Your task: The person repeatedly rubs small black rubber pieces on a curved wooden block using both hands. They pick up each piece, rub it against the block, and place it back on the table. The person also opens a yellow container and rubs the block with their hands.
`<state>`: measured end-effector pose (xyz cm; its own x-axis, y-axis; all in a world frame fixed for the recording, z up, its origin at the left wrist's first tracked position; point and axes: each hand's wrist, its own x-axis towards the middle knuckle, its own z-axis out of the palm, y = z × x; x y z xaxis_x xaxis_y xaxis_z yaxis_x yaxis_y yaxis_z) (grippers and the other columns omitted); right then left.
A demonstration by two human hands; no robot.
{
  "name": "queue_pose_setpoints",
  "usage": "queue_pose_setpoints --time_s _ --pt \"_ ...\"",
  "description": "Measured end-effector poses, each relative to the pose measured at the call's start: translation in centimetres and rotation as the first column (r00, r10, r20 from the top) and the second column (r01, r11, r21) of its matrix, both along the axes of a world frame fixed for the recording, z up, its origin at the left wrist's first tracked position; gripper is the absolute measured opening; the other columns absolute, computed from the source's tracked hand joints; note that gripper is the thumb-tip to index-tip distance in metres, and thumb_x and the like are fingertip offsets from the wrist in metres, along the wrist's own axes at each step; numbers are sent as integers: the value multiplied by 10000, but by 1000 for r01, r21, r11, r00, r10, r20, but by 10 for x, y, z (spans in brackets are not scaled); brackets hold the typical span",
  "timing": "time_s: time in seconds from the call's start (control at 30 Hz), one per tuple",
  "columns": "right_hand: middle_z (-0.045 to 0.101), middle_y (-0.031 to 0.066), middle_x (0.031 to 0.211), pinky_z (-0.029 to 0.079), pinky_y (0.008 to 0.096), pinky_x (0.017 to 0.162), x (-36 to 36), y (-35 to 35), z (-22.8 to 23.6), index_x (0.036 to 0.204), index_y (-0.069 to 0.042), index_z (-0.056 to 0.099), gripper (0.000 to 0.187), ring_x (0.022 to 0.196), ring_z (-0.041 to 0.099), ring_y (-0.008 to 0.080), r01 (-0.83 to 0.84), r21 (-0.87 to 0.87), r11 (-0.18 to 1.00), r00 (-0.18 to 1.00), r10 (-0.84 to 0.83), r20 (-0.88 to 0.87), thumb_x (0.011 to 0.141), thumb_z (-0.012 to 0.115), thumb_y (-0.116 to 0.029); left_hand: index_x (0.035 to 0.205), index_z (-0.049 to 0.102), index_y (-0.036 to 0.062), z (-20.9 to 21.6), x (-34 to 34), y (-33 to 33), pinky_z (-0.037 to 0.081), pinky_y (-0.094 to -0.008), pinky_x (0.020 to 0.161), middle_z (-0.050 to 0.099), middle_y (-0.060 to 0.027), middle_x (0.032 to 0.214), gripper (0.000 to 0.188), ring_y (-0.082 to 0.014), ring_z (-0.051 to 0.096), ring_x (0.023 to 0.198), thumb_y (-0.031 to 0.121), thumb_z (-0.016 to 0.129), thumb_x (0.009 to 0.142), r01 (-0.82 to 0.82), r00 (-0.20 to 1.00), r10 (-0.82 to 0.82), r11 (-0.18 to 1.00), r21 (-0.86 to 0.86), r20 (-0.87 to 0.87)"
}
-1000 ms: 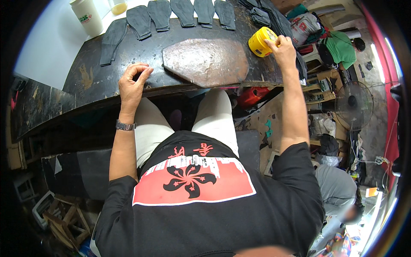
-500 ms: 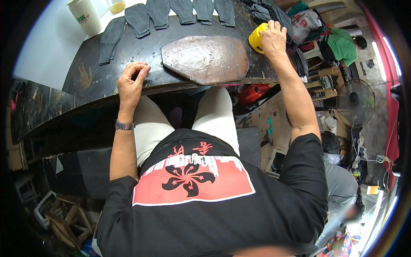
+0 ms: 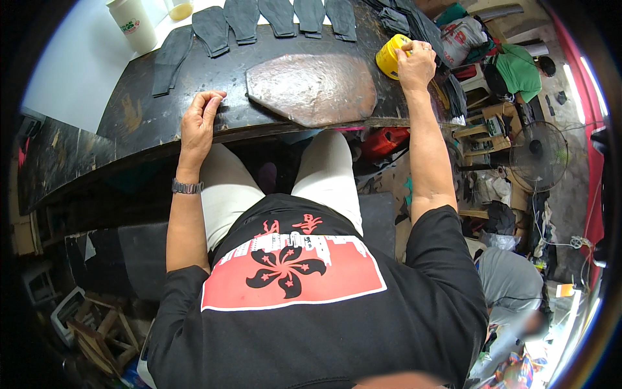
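Observation:
My right hand [image 3: 418, 65] is at the mouth of a yellow tub [image 3: 387, 59] on the right of the dark table. Its fingers are bent together at the tub's rim, and whatever they hold is hidden. Over the table's front edge, left of a worn flat slab [image 3: 311, 87], is my left hand [image 3: 199, 122]. Thumb and forefinger meet there in a pinch; anything between them is too small to make out. The slab lies flat in front of me, apart from both hands. Dark cut pieces [image 3: 241, 19] are laid in a row along the table's far side.
A white cylindrical container [image 3: 131, 27] stands far left, with a cup of yellowish liquid [image 3: 180, 9] beside it. Stacked dark material [image 3: 418, 29] lies behind the tub. On the right are a standing fan [image 3: 539, 155] and another person [image 3: 512, 279] in grey.
My right hand has shifted slightly right and down at the tub's mouth, its elbow drawn inward. The left hand has moved a little, and its fingers remain pinched.

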<state>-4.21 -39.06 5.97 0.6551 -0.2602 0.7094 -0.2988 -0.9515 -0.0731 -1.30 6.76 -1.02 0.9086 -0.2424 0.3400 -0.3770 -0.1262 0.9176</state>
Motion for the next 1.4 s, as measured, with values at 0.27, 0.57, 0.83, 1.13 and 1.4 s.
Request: queue_pose_setpoints --time_s 0.27,0.57,0.83,1.13,1.4 --pt "569 175 1240 418 487 988 -31 44 2 1198 -72 615 532 1164 527 370 -135 61 989 954 113 276 856 739 -461 886 552 60 -6 4 3 442 -285 926 665 -56 995 288 -133 577 971 235 434 1082 -10 1000 10 1000 10 -2" --pt "158 223 1631 181 420 1203 -103 239 -41 1571 33 78 845 1520 148 323 -660 739 134 632 629 451 1031 451 -498 1189 648 18 12 -70 -91 437 -277 957 595 -63 1238 269 -127 566 1051 206 514 1052 97 995 -91 961 -258 33" --pt "119 146 1658 44 353 1230 -97 278 -24 1585 -13 88 769 1535 76 259 -589 766 -257 552 564 614 1056 226 -555 1587 109 9 36 -109 -104 91 -309 1230 79 -99 1677 596 -211 99 1534 307 262 1093 245 969 -240 916 -319 54" --pt "209 134 1641 66 367 1229 -94 280 -44 1575 -69 240 861 1531 121 271 -518 837 -177 561 668 489 996 140 -699 1590 62 30 21 -152 -92 104 -315 1229 102 -95 1664 698 -198 109 1524 470 265 1088 188 862 -399 824 -535 -312" --pt "169 143 1653 97 361 1224 -124 310 -104 1588 -80 205 868 1528 127 258 -148 972 -180 550 802 232 987 352 -690 1519 327 42 -71 -151 -83 278 -397 1169 306 -154 1593 843 -286 326 1432 691 352 982 -328 633 -302 729 -600 -713"
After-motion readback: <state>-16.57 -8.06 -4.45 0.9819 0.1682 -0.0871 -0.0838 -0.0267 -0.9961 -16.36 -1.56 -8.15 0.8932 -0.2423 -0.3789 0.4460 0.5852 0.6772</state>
